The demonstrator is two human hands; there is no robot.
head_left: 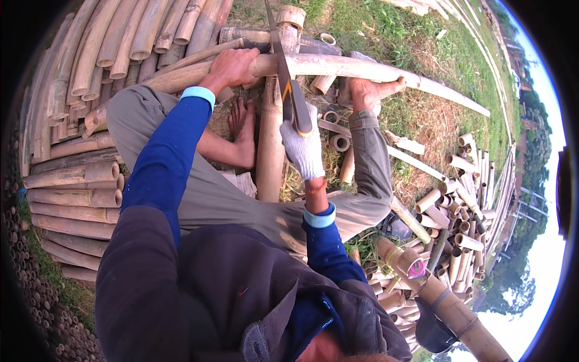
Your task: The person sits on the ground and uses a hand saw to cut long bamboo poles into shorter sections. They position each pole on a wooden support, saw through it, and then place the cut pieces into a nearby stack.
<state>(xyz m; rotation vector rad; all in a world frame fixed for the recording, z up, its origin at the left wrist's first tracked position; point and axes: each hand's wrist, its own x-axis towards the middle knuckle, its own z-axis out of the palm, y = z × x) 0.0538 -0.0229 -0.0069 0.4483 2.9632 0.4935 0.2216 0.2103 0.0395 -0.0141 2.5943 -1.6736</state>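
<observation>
The gloved fingers of the right hand [301, 148] are closed round the handle of the saw [283, 72], just on the near side of the pole [338, 65]. The bare fingers of the left hand [234, 67] are curled over the pole, gripping it left of the blade; their tips are hidden. The pole lies crosswise ahead of the person, and the saw blade crosses it; how deep any cut goes, I cannot tell.

The right foot [373, 93] is against the pole, well to the right of the blade. The left foot [243, 136] stands apart from the pole, on its near side. A thick log [269, 142] runs from beneath the pole toward the person. Beyond the pole is a stump [292, 17].

Farther out, a stack [117, 51] of bamboo lengths lies left of the pole, and more lengths [75, 198] lie nearer the person than its left end. Short offcuts [461, 208] are heaped on the near side of its right end, and grass [422, 51] spreads beyond its right half.
</observation>
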